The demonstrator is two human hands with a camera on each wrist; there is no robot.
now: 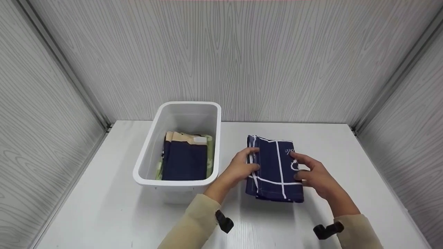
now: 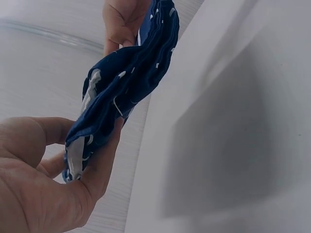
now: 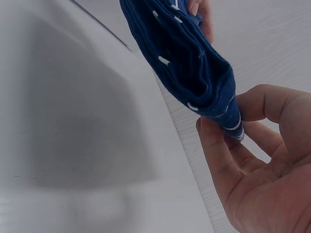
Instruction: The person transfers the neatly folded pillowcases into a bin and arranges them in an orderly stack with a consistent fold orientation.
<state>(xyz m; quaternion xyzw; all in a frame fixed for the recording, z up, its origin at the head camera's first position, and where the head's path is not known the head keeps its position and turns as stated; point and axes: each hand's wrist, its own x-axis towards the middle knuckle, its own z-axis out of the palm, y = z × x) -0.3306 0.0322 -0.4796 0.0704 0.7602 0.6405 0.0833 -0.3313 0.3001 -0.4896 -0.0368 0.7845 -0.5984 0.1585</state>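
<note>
A folded navy cloth [image 1: 270,166] with white lines and some white lettering is held up over the white table, its shadow below it. My left hand [image 1: 242,166] grips its left edge, thumb on the upper face and fingers around the side. At the opposite edge, my right hand [image 1: 315,174] pinches the cloth between thumb and fingers. Both wrist views show the stacked layers of the cloth [image 2: 121,77] from the side. In the right wrist view the layers bend around at the fold [image 3: 194,73], close to my right fingers.
Left of the cloth stands a white plastic bin [image 1: 138,169]. Inside it are a folded navy and tan cloth [image 1: 188,160] and green cloth [image 1: 210,155] behind and beside it. Wood-grain panels [image 1: 277,62] enclose the white table [image 1: 104,207] at the back and sides.
</note>
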